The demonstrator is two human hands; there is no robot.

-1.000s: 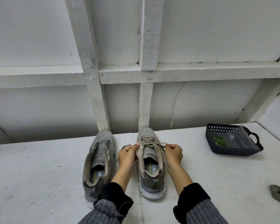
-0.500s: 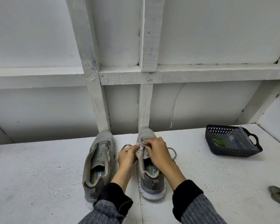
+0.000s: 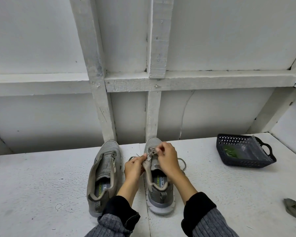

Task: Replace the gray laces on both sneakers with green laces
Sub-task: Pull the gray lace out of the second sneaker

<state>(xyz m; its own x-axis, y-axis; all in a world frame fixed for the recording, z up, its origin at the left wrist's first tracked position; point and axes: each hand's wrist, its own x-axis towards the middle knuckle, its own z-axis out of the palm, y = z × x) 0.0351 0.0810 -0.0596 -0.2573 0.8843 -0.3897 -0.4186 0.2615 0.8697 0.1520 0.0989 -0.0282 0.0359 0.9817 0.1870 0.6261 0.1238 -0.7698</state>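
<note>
Two gray sneakers stand side by side on the white surface, toes toward the wall. The left sneaker (image 3: 104, 175) has no lace in it. The right sneaker (image 3: 158, 185) still carries its gray lace (image 3: 182, 162), one end looping out on the surface to the right. My left hand (image 3: 134, 169) pinches the lace at the shoe's left eyelet edge. My right hand (image 3: 167, 158) reaches over the tongue and pinches the lace near the toe-side eyelets. Green laces (image 3: 231, 152) lie in a clear bag inside the dark basket (image 3: 246, 164) at the right.
A crumpled gray lace (image 3: 295, 208) lies at the right edge of the surface. A white framed wall (image 3: 153, 108) rises directly behind the shoes. The surface extends to the left of the shoes and between the shoes and the basket.
My right hand moved from the shoe's right side across the tongue to the eyelets near the toe. The lace end it held now lies loose on the right. My left hand stayed put.
</note>
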